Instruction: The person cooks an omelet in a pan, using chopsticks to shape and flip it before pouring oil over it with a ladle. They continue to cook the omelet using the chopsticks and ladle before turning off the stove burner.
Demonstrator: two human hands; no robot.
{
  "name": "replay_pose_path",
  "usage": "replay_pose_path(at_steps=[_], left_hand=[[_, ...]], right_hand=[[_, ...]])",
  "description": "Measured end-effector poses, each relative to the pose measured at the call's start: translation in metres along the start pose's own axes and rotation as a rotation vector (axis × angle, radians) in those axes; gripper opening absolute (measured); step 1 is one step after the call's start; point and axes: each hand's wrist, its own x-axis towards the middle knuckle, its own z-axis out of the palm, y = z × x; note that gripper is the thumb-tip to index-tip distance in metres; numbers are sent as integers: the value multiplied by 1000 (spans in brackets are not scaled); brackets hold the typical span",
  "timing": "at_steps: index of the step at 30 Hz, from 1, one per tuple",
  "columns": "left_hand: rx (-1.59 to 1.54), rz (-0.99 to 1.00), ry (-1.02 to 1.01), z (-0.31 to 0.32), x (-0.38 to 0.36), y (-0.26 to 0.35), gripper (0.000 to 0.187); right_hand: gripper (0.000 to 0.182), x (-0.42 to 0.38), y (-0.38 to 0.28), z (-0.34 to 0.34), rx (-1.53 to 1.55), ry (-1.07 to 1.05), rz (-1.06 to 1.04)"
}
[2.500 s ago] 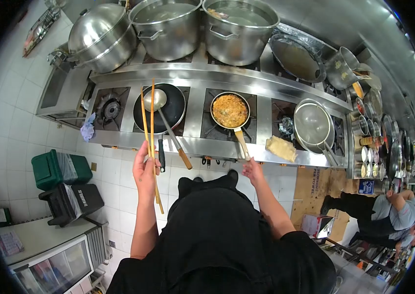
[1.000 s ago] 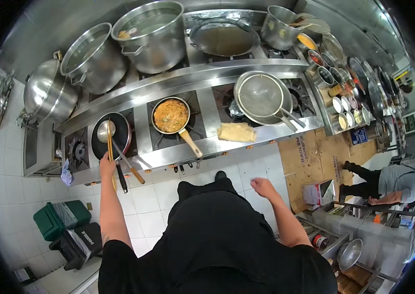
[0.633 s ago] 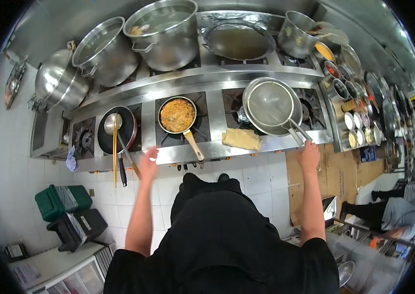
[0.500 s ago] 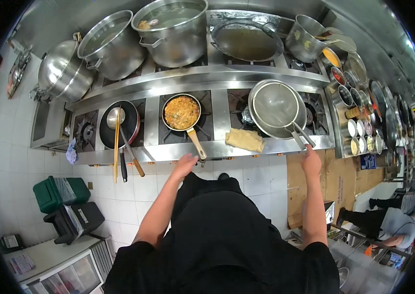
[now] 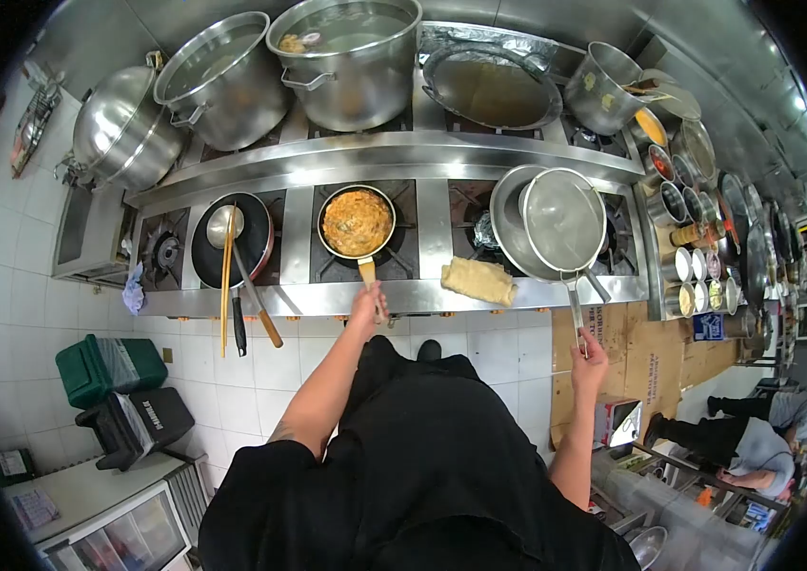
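Note:
My left hand (image 5: 368, 306) is closed around the pale handle of a small frying pan (image 5: 366, 270) on the middle front burner. An orange-brown food mixture (image 5: 357, 221) fills the pan. At the right, my right hand (image 5: 589, 354) grips the long metal handle of a round mesh strainer (image 5: 565, 221). The strainer's bowl overlaps the right side of a wide steel wok (image 5: 510, 221). Between the two pans, a folded beige cloth (image 5: 478, 282) lies on the stove's front ledge.
A dark pan (image 5: 222, 249) with a ladle (image 5: 224, 224) and long chopsticks (image 5: 226, 305) sits on the left. Large stockpots (image 5: 351, 86) line the back. Seasoning containers (image 5: 684, 266) stand at right. People (image 5: 756, 447) are visible at lower right.
My left hand has closed on the frying pan's handle. My right hand has moved down towards me with the strainer's handle, and the strainer has shifted to the right over the wok.

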Motion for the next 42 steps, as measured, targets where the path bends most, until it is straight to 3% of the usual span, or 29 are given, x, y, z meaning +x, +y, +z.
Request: replay_pose_path(at_steps=[2, 5, 8, 13, 15, 17, 20, 24, 28, 30, 33, 34, 35, 37, 39, 42], left_hand=[[237, 28, 145, -8, -14, 20, 38], [501, 21, 158, -46, -7, 44, 46], [556, 4, 112, -55, -1, 55, 57], [467, -3, 74, -34, 3, 46, 57], [358, -51, 57, -30, -3, 48, 54], [385, -68, 23, -41, -8, 49, 57], [503, -109, 5, -61, -15, 45, 72], [561, -196, 10, -104, -36, 17, 81], [630, -240, -15, -147, -64, -8, 86], [765, -263, 4, -170, -70, -21, 85], [1007, -159, -111, -228, -54, -49, 81], [1114, -113, -65, -234, -54, -50, 69], [1129, -117, -71, -240, -49, -47, 69], [1566, -15, -186, -247, -44, -37, 60], [1514, -69, -160, -233, -47, -27, 56], [1384, -96, -101, -203, -54, -13, 50]], right_hand=[[41, -8, -14, 6, 6, 2, 36], [39, -7, -12, 10, 28, -3, 66], [37, 8, 2, 17, -33, -18, 25], [34, 24, -9, 35, -132, -4, 36], [34, 28, -33, 35, -8, -112, 192], [36, 36, -29, 40, -9, -116, 222], [44, 38, -48, 43, -377, -119, 7], [47, 25, -93, 47, -595, -115, 15], [41, 5, -125, 54, -571, 50, -89], [32, -9, -139, 63, -282, 181, -425], [27, -45, -145, 86, -131, -100, -374], [26, -60, -145, 96, -82, -228, -329], [25, -74, -147, 101, -76, -345, -357], [23, -95, -149, 110, -63, -456, -374], [23, -107, -138, 121, -185, -636, -507], [22, -109, -130, 119, -148, -647, -484]])
